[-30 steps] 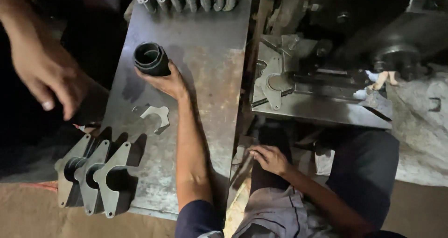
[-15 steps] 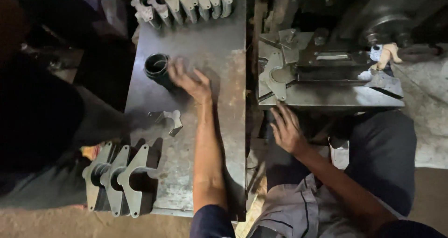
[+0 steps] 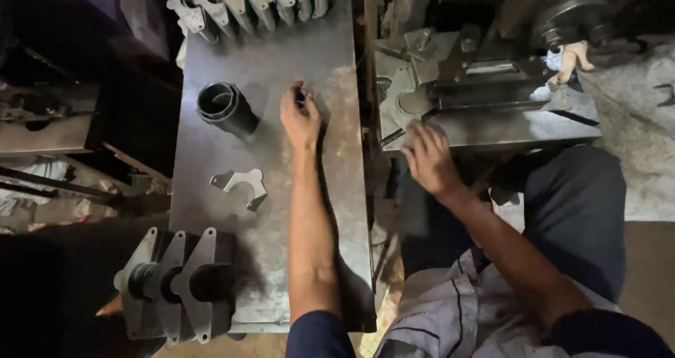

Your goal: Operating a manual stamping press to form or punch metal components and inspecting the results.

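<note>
My left hand (image 3: 299, 115) lies on the grey metal table (image 3: 337, 189), its fingers pinched around a small dark piece (image 3: 301, 94). A dark cylindrical sleeve (image 3: 223, 108) lies tilted just left of it, not touched. Nearer me, a flat pale metal bracket (image 3: 242, 184) rests on the table. My right hand (image 3: 429, 158) reaches over the gap to the machine's steel bed (image 3: 492, 122), fingers spread against its near edge with nothing in them; it is slightly blurred.
Three cast flanged parts (image 3: 179, 281) stand in a row at the table's near left corner. Several similar castings (image 3: 246, 0) line the far edge. A dark machine with a chuck (image 3: 562, 14) and a pale glove (image 3: 573, 56) stands on the right. My knee (image 3: 576, 203) is below it.
My left hand left the sleeve and moved right, closing its fingers. My right hand rose from my lap to the machine bed. Another person's hand at the left is gone from view.
</note>
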